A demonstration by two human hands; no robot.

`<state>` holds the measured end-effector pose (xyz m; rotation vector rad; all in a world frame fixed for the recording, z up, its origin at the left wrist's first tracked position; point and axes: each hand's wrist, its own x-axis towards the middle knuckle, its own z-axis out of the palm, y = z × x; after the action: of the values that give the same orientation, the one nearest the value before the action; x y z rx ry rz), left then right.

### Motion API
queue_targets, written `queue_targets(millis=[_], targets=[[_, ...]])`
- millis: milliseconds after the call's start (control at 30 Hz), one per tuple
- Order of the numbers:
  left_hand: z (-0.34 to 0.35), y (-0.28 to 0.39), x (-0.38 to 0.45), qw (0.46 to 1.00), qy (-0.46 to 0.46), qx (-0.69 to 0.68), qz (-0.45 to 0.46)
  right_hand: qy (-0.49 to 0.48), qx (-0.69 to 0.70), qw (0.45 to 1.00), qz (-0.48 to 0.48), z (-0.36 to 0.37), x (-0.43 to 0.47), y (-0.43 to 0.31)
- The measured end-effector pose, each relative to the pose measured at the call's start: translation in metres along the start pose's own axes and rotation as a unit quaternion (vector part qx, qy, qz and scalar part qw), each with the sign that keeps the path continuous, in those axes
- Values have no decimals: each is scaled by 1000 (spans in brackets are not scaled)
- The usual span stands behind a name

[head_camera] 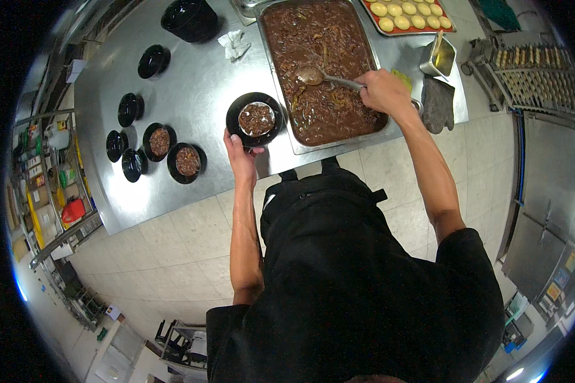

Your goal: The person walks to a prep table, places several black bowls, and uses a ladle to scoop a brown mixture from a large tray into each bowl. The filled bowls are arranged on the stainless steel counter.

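Observation:
My left hand [242, 158] grips the near rim of a black bowl [234, 115] that holds a portion of brown saucy stew. Beside it on the right lies a deep steel hotel pan [294, 141], nearly full of the same dark stew [326, 43]. A large metal serving spoon [340, 82] is in my right hand [385, 93], its bowl over the stew's surface and coated in sauce. To the left, two black bowls, one farther [159, 142] and one nearer [188, 161], contain stew too.
Several empty black bowls [129, 110] and a stack of them [189, 20] stand on the steel table [110, 191]. A crumpled white cloth [234, 45] lies behind. At right are a dark oven mitt [437, 105], a metal container [438, 57] and a tray of round yellow pieces [407, 21].

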<state>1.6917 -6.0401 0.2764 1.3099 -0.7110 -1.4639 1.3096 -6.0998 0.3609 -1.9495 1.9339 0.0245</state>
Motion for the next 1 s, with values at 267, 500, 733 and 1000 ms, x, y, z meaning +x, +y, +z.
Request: queue_targets(millis=[267,500,733,1000], targets=[[7,-3,0,1000,-2,1,7,-99,188,977,1,3,19,14],[17,-3,13,1000,9,2,-9,-117,288,948,68,-24,-12,39],[21,-6,17,1000,9,-6,4,-58,54,997,-20,-22,3,14],[10,-8,7,1000,17,-3,3,-44,88,991,-95,18,29,4]])
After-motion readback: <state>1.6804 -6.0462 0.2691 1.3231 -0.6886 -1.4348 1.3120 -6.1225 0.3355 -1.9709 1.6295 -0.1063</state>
